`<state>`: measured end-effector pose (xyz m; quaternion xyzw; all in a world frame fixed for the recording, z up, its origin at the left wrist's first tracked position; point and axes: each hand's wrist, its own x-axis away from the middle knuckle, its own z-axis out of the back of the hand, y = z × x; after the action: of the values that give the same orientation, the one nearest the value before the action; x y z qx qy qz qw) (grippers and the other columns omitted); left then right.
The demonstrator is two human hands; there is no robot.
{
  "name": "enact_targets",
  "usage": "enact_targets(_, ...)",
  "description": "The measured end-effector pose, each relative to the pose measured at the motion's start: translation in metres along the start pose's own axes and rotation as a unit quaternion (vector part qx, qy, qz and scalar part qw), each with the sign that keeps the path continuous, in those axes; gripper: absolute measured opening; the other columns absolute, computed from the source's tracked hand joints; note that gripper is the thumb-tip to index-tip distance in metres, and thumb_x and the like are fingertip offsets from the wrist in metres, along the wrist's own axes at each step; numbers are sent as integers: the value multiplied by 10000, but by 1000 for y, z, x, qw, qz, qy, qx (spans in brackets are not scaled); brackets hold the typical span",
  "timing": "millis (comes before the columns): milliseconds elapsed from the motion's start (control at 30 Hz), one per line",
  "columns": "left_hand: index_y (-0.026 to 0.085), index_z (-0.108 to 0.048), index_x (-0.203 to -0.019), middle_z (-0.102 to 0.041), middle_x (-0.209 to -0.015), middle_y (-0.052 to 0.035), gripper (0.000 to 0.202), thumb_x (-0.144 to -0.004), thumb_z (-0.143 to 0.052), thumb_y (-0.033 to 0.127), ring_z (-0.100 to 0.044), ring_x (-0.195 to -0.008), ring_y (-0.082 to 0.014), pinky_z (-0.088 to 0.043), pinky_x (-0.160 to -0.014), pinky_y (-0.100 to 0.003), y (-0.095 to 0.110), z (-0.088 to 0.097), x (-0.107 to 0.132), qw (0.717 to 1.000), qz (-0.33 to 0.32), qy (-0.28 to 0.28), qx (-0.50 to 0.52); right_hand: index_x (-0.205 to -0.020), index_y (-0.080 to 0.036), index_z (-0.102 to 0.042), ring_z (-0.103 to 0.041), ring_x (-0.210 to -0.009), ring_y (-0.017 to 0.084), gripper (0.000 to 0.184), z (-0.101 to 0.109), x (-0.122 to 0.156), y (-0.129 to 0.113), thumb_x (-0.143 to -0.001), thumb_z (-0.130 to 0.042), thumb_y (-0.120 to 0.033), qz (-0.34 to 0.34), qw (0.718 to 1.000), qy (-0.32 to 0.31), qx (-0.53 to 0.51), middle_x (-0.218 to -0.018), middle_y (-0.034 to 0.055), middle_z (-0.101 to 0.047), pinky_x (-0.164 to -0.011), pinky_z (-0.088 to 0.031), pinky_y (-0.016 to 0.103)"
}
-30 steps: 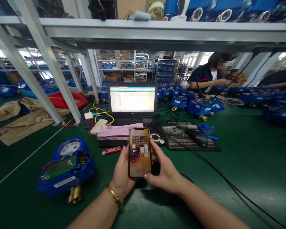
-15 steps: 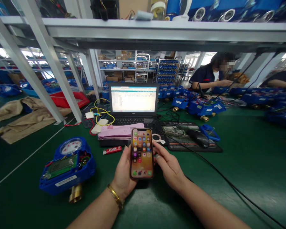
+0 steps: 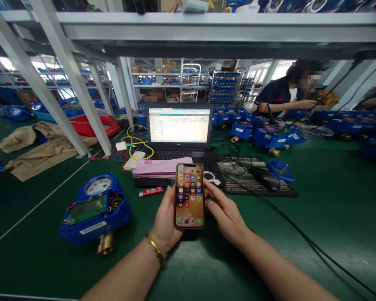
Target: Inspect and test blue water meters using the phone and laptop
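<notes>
A smartphone (image 3: 189, 195) with its home screen of app icons lit is held upright over the green table (image 3: 326, 217). My left hand (image 3: 164, 221) grips it from behind and below, a gold bracelet on the wrist. My right hand (image 3: 225, 213) rests against the phone's right edge, fingers curled along its side. A blue water meter (image 3: 95, 211) with a brass fitting lies to the left. Behind the phone sits a pink paper stack (image 3: 161, 167) in front of an open laptop (image 3: 179, 129).
A red lighter (image 3: 151, 191) lies by the papers. A black mouse (image 3: 265, 177) sits on a mouse pad (image 3: 253, 186), with a black cable (image 3: 301, 234) running right. Many blue meters (image 3: 269, 136) fill the back right, where another person (image 3: 285, 94) works. Beige cloth (image 3: 37, 148) lies left.
The phone screen went from a control panel overlay to the home screen of icons. My head view shifted slightly, and both hands kept their hold on the phone.
</notes>
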<state>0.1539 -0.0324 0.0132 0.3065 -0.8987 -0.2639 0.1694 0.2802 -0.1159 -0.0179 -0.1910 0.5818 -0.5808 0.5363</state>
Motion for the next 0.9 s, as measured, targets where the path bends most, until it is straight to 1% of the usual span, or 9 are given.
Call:
enact_targets(167, 188, -542, -1274, -662, -1130, -105, 435, -947, -371, 418, -609, -1066, -271, -423, -1018, -470, -3, -1, 1, 999, -6, -48, -13, -1419, -171, -283, -557, -1097, 240, 764, -7, 1, -5, -722, -588, -236, -12, 1000, -8, 25, -1269, 111, -544, -823, -526, 321)
enact_targets(300, 225, -521, -1300, -653, -1162, -77, 428, -932, -427, 423, -584, -1111, -253, -386, -1061, -445, -8, -1, 1, 998, -27, -45, -19, -1446, -176, -214, -475, -1216, 294, 969, -15, 1, -8, -614, -700, -281, -41, 995, 3, 86, -1376, 127, -451, -989, -451, 433)
enact_targets(400, 215, -520, -1302, -648, -1176, -77, 421, -940, -416, 404, -572, -1133, -240, -366, -1082, -419, -10, -1, 1, 999, -33, -38, -15, -1457, -145, -183, -438, -1249, 316, 1037, -18, 2, -7, -591, -732, -304, -40, 990, 20, 132, -1394, 157, -421, -1062, -376, 491)
enact_targets(500, 194, -557, -1266, -653, -1166, -86, 426, -936, -414, 423, -575, -1130, -247, -376, -1075, -417, -9, -2, 0, 1000, -12, -21, -7, -1453, -141, -196, -436, -1253, 304, 981, -18, 1, -6, -618, -691, -282, -17, 993, 21, 111, -1387, 149, -433, -1065, -381, 464)
enact_targets(600, 183, -563, -1255, -665, -1133, -104, 447, -935, -394, 446, -603, -1085, -265, -412, -1038, -446, -5, -1, -1, 1000, 11, -6, 9, -1442, -152, -239, -504, -1172, 278, 878, -14, 1, -7, -659, -619, -266, -7, 999, 0, 51, -1363, 126, -464, -961, -474, 394)
enact_targets(667, 148, -578, -1225, -679, -1083, -130, 469, -934, -373, 454, -629, -1032, -278, -443, -999, -455, -3, 0, -2, 1000, 29, -1, 6, -1443, -155, -245, -579, -1005, 238, 829, -11, 0, -9, -695, -582, -269, -10, 999, -18, 33, -1295, 118, -516, -848, -523, 349)
enact_targets(767, 98, -570, -1216, -691, -1016, -153, 472, -908, -397, 411, -655, -961, -292, -482, -942, -454, -3, 3, -3, 999, 43, 11, -20, -1445, -160, -249, -579, -790, 173, 775, -9, -1, -10, -738, -549, -264, -4, 999, -30, 27, -1159, 96, -567, -734, -536, 302)
enact_targets(833, 124, -499, -1295, -694, -1005, -132, 487, -848, -450, 309, -666, -923, -285, -497, -912, -457, -4, 6, -3, 999, 27, 14, -34, -1446, -165, -250, -566, -752, 156, 762, -8, -1, -10, -748, -543, -256, 5, 999, -31, 23, -1106, 84, -568, -702, -533, 282)
enact_targets(900, 206, -394, -1378, -696, -1016, -92, 628, -759, -498, 207, -673, -897, -269, -507, -892, -454, -5, 10, -2, 999, 5, 3, -46, -1448, -164, -245, -566, -762, 152, 756, -8, -1, -9, -756, -535, -250, 16, 999, -29, 21, -1109, 83, -564, -712, -533, 278)
